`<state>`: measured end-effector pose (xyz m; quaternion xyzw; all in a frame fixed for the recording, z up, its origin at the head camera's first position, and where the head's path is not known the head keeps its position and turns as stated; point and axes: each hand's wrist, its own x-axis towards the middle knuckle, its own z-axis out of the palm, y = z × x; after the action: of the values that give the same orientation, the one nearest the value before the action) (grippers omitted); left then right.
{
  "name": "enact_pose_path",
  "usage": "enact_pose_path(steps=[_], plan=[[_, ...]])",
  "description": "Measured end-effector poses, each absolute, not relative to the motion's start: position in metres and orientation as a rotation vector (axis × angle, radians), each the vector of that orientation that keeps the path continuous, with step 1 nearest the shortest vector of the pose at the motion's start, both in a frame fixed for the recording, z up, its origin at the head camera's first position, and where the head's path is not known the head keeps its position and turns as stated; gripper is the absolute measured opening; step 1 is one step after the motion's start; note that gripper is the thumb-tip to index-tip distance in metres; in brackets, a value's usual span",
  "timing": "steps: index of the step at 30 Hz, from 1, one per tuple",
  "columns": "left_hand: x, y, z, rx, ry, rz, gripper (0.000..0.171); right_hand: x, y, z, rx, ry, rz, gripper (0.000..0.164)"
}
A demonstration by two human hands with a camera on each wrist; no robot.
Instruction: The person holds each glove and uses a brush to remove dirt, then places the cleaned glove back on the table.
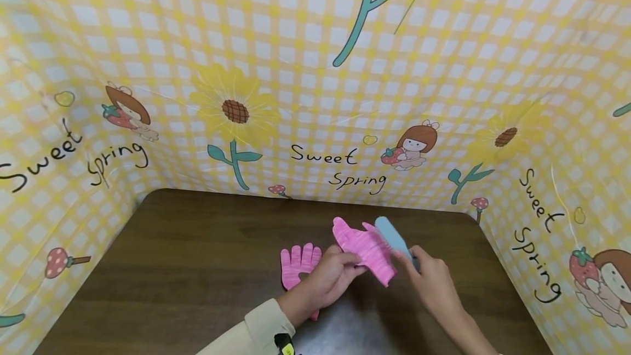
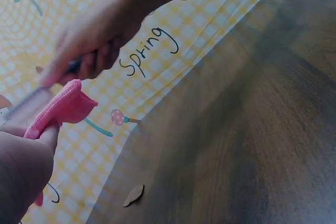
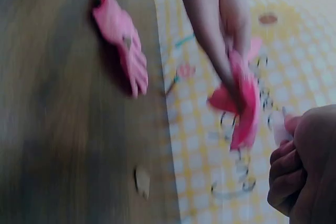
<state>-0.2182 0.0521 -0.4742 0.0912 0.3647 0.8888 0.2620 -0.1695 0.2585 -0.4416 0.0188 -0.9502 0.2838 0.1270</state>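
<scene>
While the left grip pinches a pink glove above the table, the right grip clasps a light-blue tool by that glove's two o'clock edge; a hard stroke could tug the limp fabric free. A second glove lies at nine o'clock.

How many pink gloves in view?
2. Held glove: gripped in the left hand. Other glove: on the table, partly hidden behind that arm in the head view.
</scene>
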Motion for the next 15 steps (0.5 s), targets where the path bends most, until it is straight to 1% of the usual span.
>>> enact_pose_path(steps=[4,8,15], plan=[[-0.219,0.055,-0.474,0.276,0.983,2.374,0.061,-0.16,0.238,-0.441,0.211,-2.78,0.836,0.019],[-0.219,0.055,-0.473,0.289,0.971,2.358,0.064,-0.157,0.231,-0.442,0.228,-2.825,0.776,0.02],[-0.215,0.053,-0.474,0.274,0.949,2.364,0.063,-0.159,0.236,-0.447,0.225,-2.741,0.565,0.02]])
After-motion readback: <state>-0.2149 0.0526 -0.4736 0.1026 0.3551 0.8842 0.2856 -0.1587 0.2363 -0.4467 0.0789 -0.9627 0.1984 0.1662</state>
